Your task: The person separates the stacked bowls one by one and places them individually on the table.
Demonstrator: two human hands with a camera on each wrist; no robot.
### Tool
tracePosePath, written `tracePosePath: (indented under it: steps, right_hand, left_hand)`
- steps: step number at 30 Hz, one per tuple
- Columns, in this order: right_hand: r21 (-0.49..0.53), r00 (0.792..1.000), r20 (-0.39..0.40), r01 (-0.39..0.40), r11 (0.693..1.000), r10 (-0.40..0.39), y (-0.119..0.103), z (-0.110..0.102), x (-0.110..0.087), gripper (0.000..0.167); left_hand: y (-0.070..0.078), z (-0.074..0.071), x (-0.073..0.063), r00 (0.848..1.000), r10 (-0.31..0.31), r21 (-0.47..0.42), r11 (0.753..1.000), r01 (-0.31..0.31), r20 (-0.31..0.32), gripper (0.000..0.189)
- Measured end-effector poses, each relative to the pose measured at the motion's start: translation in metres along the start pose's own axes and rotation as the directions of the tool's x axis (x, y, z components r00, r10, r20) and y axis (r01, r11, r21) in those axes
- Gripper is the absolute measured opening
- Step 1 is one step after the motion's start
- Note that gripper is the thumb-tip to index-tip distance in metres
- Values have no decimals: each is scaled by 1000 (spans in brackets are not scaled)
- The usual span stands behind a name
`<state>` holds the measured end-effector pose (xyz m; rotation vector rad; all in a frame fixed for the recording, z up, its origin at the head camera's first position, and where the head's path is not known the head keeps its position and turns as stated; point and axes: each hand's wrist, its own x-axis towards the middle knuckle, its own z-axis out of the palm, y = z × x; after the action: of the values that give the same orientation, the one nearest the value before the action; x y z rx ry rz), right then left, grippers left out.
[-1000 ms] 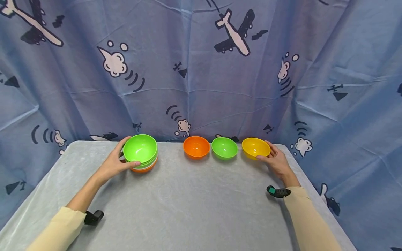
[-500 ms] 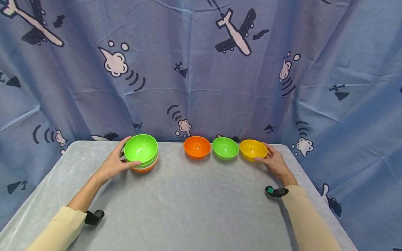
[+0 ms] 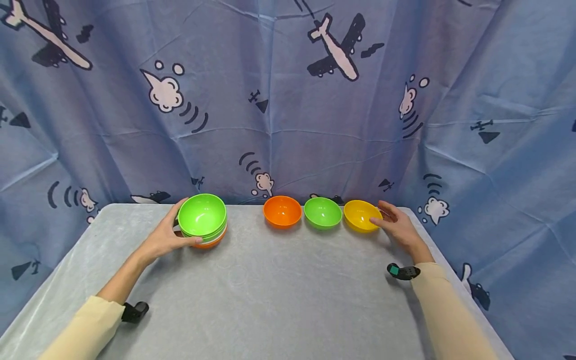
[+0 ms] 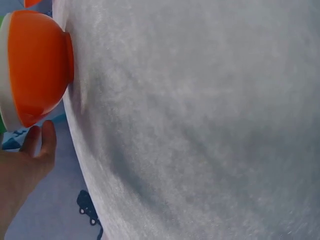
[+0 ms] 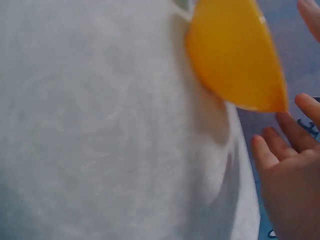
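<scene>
The yellow bowl sits upright at the right end of a row near the table's far edge; the right hand is spread beside it, though whether a fingertip touches the rim I cannot tell; the left hand holds a stack of bowls, green on top and orange at the bottom, between thumb and fingers; a green bowl and an orange bowl stand between, on the grey table; a blue curtain hangs behind.

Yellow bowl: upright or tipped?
Upright: the head view looks down into the yellow bowl, and the right wrist view shows its base toward the table, rim facing away.
</scene>
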<state>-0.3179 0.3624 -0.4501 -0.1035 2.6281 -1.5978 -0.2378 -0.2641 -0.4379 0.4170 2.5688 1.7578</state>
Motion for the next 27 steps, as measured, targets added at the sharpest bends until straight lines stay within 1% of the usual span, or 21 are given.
tracePosePath:
  steps: [3, 5, 9, 12, 14, 18, 23, 27]
  right_hand:
    - [11, 997, -67, 32, 999, -31, -8, -4, -1, 82]
    - [18, 991, -123, 62, 998, -59, -15, -4, -1, 77]
    - [27, 964, -231, 138, 990, -128, -27, 4, 2, 66]
    - [36, 945, -261, 213, 976, -197, -35, 14, 4, 57]
    - [33, 936, -253, 260, 965, -244, -41, 22, 5, 51]
    - [30, 926, -206, 328, 944, -316, -53, 39, 4, 42]
    - [37, 916, -138, 386, 922, -378, -65, 64, 6, 34]
    - [77, 906, -82, 421, 904, -415, -75, 86, 10, 30]
  left_hand:
    - [-2, 1, 0, 1000, 6, -8, 1000, -6, 0, 115]
    - [-4, 2, 0, 1000, 4, -7, 1000, -4, -6, 116]
    - [-7, 4, 0, 1000, -2, -2, 1000, 2, -10, 114]
    - [-7, 5, 0, 1000, -5, 5, 1000, 5, -6, 112]
    - [-7, 5, 0, 1000, -11, 12, 1000, 11, -7, 111]
    - [-7, 5, 0, 1000, -20, 22, 1000, 20, -8, 112]
    - [-6, 5, 0, 999, -42, 33, 999, 42, -15, 113]
    - [-6, 5, -1, 999, -49, 38, 998, 50, -18, 113]
